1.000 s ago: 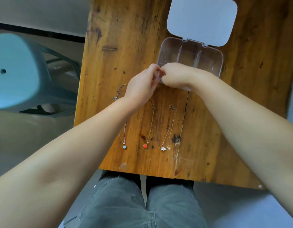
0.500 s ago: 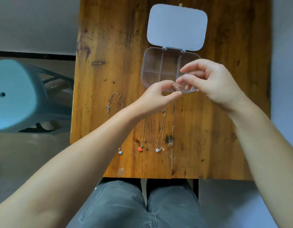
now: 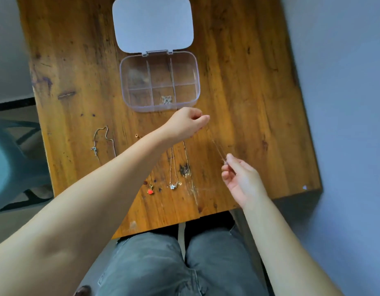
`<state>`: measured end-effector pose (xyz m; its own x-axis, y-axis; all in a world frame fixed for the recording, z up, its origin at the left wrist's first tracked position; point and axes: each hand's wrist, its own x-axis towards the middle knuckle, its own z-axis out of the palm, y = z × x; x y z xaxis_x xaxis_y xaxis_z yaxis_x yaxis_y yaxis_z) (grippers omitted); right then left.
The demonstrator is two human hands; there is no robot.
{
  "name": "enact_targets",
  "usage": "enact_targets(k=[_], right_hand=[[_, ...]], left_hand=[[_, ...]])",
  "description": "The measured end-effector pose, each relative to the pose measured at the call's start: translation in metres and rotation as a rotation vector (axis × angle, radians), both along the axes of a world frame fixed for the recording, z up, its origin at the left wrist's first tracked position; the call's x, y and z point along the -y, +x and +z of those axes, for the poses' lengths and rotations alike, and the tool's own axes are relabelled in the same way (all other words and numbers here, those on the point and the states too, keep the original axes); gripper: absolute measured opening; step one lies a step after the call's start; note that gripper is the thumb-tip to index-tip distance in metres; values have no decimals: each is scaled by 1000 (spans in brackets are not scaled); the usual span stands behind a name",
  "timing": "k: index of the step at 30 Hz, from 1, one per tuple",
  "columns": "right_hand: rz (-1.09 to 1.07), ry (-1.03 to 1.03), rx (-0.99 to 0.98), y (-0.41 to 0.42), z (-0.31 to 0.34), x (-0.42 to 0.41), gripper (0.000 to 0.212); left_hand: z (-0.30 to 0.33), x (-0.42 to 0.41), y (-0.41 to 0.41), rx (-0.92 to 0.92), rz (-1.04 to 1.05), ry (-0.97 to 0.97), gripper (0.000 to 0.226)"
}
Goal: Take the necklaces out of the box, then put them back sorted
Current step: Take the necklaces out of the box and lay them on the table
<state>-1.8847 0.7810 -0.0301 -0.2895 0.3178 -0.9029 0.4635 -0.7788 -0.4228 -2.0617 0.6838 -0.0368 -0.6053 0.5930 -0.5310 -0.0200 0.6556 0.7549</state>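
Head view: right hand (image 3: 241, 178) and left hand (image 3: 188, 122) each pinch an end of a thin chain (image 3: 216, 144) stretched above the counter (image 3: 259, 103). Beside them three necklaces lie out; beyond, the box (image 3: 185, 60) apparently keeps one, so unloading seems unfinished.

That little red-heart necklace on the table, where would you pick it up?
Probably by the red heart pendant, pinched from above with two fingers. It lies flat near the table's front edge, clear of the flower necklace beside it, and it is bulkier than the thin chain, much of which runs under the left forearm.
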Motion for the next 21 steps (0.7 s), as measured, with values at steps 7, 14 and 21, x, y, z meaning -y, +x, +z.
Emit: enact_targets(k=[7, 14, 21], right_hand=[[581, 504, 111, 31, -26, 26, 6], [1151, 883, 179, 40, -36, 33, 15], [1129, 959, 115, -44, 1, 11, 16]], left_hand=[[-29, -9, 7, -449, -172, -273, 31], [-34, -4, 14, -694, -401, -210, 21], [-4, 41, -4, -768, -72, -7, 29]])
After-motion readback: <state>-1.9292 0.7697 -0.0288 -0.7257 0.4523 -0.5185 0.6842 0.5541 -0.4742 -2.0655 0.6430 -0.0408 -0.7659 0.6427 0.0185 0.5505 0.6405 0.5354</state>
